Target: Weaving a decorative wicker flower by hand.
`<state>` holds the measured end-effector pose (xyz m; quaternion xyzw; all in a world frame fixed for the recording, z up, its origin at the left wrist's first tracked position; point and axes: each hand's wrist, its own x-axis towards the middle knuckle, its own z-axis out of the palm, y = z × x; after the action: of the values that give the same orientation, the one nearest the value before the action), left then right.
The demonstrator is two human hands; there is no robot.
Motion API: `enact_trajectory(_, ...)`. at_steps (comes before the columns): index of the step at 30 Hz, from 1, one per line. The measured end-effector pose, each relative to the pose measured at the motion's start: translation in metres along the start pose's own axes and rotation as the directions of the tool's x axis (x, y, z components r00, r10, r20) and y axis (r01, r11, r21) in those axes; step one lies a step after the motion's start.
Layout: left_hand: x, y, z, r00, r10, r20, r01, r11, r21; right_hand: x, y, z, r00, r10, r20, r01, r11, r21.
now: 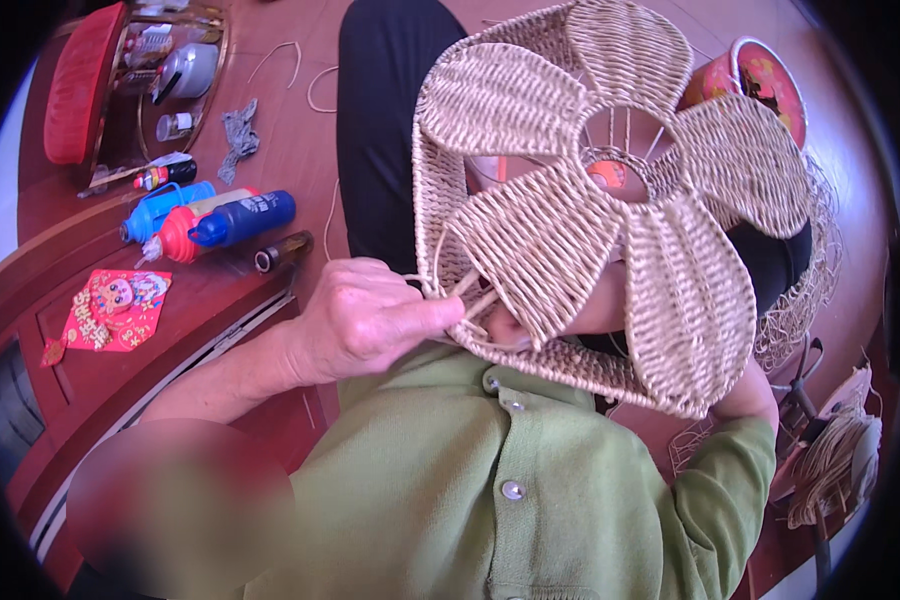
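Note:
A large woven basket (pixel 685 300) of twisted tan cord, with a flower of broad petals round a central ring, rests over my lap. At its near left edge my left hand (pixel 360 315) is closed, thumb and fingers pinching a strand of cord (pixel 478 303) beside the lower-left petal. My right arm passes beneath the weave from the right. Under that same petal, part of my right hand (pixel 508 328) shows through the gap next to the strand. Its fingers are mostly covered, so their grip cannot be made out.
Blue and red flasks (pixel 245 218) lie on the wooden ledge at left, near a red paper decoration (pixel 120 308). A red tub (pixel 82 85) and a kettle (pixel 188 72) stand beyond. A patterned bucket (pixel 780 80) sits far right; bundled cord (pixel 835 460) hangs lower right.

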<state>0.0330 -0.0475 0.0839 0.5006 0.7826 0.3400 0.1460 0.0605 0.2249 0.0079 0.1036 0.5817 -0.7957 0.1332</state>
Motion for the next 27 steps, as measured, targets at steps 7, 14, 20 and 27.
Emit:
enact_trajectory(7, -0.007, -0.011, 0.003, 0.998, -0.021, -0.059, 0.02, 1.0, -0.018, -0.126, -0.047, -0.055, 0.902, 0.029, -0.431, 0.086, 0.966, 0.245)
enact_trajectory(14, 0.029, -0.003, 0.033, 0.976, 0.065, -0.209, -0.059, 0.998, 0.032, -0.064, -0.035, -0.085, 0.679, -0.558, -0.477, 0.351, 0.817, -0.457)
enact_trajectory(20, 0.048, -0.009, 0.087, 0.99, -0.035, -0.139, 0.045, 0.997, 0.066, -0.063, -0.022, -0.039, 0.591, -0.763, 0.263, 0.255, -0.133, -0.958)
enact_trajectory(27, 0.021, 0.016, 0.054, 0.961, -0.271, 0.056, 0.259, 0.808, -0.529, -0.081, 0.024, 0.014, 0.788, -0.597, 0.149, 0.318, 0.187, -0.929)
